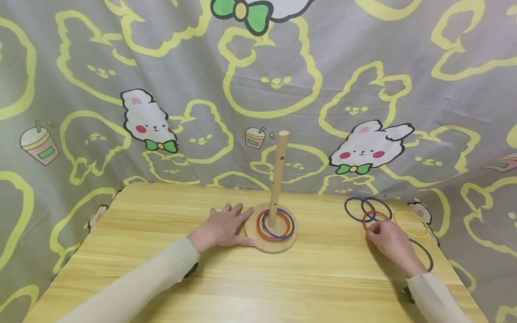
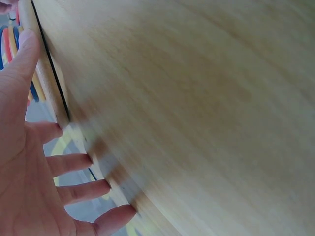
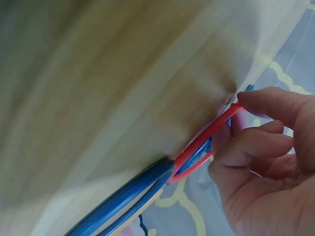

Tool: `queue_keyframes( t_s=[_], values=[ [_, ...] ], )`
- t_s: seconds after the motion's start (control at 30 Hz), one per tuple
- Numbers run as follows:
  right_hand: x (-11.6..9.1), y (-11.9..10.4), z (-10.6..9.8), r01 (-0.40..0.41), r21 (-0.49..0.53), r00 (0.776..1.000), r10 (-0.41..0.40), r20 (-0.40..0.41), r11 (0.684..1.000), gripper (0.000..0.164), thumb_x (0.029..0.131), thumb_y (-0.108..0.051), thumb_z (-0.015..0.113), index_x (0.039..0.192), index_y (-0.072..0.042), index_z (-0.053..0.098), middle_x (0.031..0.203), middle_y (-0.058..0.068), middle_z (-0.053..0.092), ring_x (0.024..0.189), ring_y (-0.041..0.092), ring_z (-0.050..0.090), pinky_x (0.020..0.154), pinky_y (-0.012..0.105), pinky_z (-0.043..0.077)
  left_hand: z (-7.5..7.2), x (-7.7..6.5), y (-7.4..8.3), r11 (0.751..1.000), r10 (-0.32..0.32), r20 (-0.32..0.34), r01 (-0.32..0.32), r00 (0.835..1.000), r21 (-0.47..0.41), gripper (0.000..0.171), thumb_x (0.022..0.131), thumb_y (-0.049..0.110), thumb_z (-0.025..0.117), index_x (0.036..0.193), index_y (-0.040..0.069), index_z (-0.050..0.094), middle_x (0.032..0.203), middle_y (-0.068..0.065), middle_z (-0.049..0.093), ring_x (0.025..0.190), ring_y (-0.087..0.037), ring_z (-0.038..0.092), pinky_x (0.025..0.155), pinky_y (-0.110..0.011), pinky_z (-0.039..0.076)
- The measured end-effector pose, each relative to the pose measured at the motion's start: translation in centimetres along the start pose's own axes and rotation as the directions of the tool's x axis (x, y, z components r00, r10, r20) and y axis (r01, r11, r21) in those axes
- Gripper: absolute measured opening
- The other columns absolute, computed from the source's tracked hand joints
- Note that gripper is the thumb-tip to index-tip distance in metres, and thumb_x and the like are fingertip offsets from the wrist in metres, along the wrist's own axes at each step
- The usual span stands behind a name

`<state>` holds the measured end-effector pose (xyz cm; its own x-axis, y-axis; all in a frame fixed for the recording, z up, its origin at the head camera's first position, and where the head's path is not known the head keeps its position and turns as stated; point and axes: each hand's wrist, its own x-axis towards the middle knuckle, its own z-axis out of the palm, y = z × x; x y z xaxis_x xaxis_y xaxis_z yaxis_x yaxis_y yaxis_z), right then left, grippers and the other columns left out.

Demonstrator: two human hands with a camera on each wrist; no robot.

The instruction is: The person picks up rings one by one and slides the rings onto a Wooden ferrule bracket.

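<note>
A wooden ring stand, with a round base (image 1: 270, 247) and an upright post (image 1: 278, 172), stands mid-table. Red, blue and yellow rings (image 1: 259, 229) lie around the post's foot. My left hand (image 1: 224, 226) is spread beside the base, thumb and index finger at its left edge; the left wrist view shows the fingers (image 2: 76, 164) apart. Over to the right, my right hand (image 1: 392, 244) pinches a red ring (image 1: 373, 212) between thumb and fingertips. In the right wrist view the red ring (image 3: 209, 132) is tilted and overlaps a blue ring (image 3: 123, 196).
Behind the red ring lie a blue ring (image 1: 346, 207) and a dark blue ring (image 1: 390, 208), overlapping. A yellow ring (image 1: 412, 212) is right of them, and a dark ring (image 1: 431, 258) lies partly behind my right hand. A patterned curtain (image 1: 194, 80) hangs along the table's back edge.
</note>
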<state>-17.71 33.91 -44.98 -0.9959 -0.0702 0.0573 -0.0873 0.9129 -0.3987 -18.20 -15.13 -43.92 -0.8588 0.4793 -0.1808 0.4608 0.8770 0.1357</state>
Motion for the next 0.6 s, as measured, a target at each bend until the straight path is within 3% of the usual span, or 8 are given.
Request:
queue_keyframes(
  t_s=[0.13,0.23,0.43,0.6],
  values=[
    [-0.8,-0.5,0.2,0.029,0.004,0.994,-0.028,-0.109,1.0,0.008,0.096,-0.008,0.071,0.093,-0.002,0.075,0.088,0.008,0.072,0.075,0.024,0.06,0.069,0.045,0.047,0.0,0.0,0.1,1.0,0.0,0.001,0.0,1.0,-0.004,0.105,0.093,0.081,0.066,0.173,0.02,0.037,0.171,-0.021,0.038,0.151,-0.057,0.038,0.101,-0.087,0.037],
    [-1.5,-1.1,0.3,0.069,0.015,0.97,-0.064,-0.236,0.997,0.006,0.096,-0.006,0.074,0.097,-0.002,0.077,0.09,0.009,0.072,0.075,0.021,0.06,0.064,0.039,0.046,0.0,0.1,0.1,1.0,-0.002,0.004,0.002,1.0,0.001,0.105,0.093,0.082,0.066,0.173,0.021,0.037,0.171,-0.021,0.038,0.151,-0.056,0.038,0.102,-0.087,0.037],
    [-2.5,-2.7,0.0,0.191,-0.003,0.885,-0.174,-0.433,0.982,0.012,0.089,0.002,0.079,0.099,-0.004,0.079,0.09,0.006,0.071,0.069,0.011,0.054,0.056,0.024,0.04,-0.1,0.1,0.1,1.0,-0.005,0.007,0.004,1.0,0.009,0.105,0.093,0.082,0.065,0.173,0.021,0.036,0.171,-0.021,0.038,0.151,-0.056,0.038,0.102,-0.086,0.037],
    [-2.9,-4.3,-0.5,0.326,-0.067,0.799,-0.313,-0.514,0.943,0.022,0.082,0.007,0.082,0.099,-0.006,0.08,0.086,0.001,0.07,0.068,0.012,0.058,0.058,0.014,0.04,-0.1,0.0,0.2,1.0,-0.008,0.009,0.008,1.0,0.009,0.105,0.092,0.082,0.065,0.173,0.021,0.036,0.171,-0.021,0.037,0.151,-0.056,0.038,0.102,-0.087,0.037]
  ],
)
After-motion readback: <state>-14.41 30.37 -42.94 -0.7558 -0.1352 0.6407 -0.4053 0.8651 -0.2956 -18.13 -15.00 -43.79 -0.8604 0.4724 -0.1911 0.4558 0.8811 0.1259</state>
